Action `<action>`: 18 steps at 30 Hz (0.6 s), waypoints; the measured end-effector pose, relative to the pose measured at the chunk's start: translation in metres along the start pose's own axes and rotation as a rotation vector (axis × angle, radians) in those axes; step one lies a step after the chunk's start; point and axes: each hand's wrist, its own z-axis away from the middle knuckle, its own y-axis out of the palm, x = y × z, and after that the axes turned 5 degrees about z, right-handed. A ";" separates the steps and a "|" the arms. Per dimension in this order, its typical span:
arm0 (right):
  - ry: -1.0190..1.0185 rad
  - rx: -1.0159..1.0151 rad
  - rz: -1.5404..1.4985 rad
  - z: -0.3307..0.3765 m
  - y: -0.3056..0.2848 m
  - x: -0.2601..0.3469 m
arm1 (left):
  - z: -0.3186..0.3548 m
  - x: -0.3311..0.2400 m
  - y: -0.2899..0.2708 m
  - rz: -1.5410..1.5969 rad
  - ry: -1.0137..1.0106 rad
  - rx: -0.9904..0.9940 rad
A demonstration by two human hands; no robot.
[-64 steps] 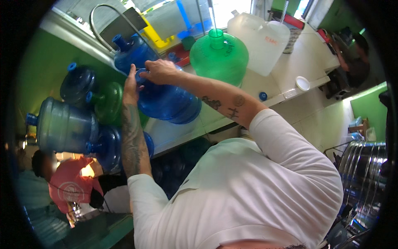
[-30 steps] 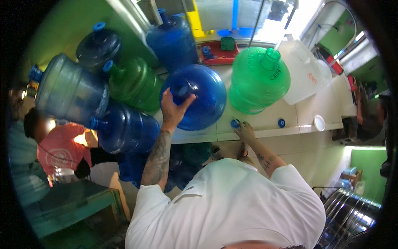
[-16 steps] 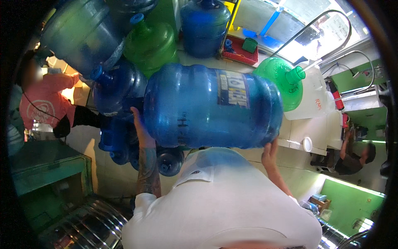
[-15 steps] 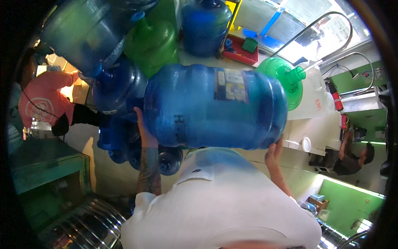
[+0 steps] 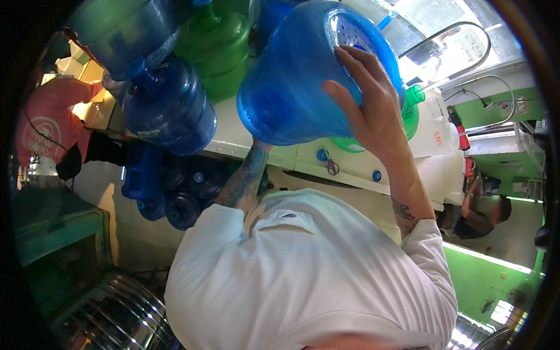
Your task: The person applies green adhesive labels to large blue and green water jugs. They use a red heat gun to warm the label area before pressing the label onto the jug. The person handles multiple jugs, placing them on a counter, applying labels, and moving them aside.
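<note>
R hand (image 5: 373, 111) splayed on blue jug (image 5: 286, 81) — long axis tilted, btm end up-right — L hand hidden behind it, grip unclear.

– How is the right hand (image 5: 376, 102) set?
– High up, its back to the camera, fingers (image 5: 363, 63) spread and slightly bent, thumb (image 5: 339, 96) held well apart from them.
– And the right forearm (image 5: 402, 169)?
– It rises leaning a little leftward, with dark tattoos (image 5: 401, 210) toward its lower end.
– What about the left side?
– The left forearm (image 5: 248, 173) slants up and rightward, heavily inked; the left hand is hidden.
</note>
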 end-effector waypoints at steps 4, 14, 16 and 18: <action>-0.044 -0.011 -0.013 -0.006 0.002 0.007 | -0.009 0.001 -0.004 -0.011 -0.016 0.010; 0.240 0.264 -0.278 0.042 -0.034 -0.004 | 0.013 -0.027 -0.020 -0.076 -0.010 0.036; 0.453 0.290 -0.434 0.066 -0.048 -0.024 | 0.028 -0.043 -0.025 -0.112 0.017 0.041; 0.626 0.333 -0.574 0.095 -0.057 -0.055 | 0.048 -0.061 -0.028 -0.151 0.062 0.054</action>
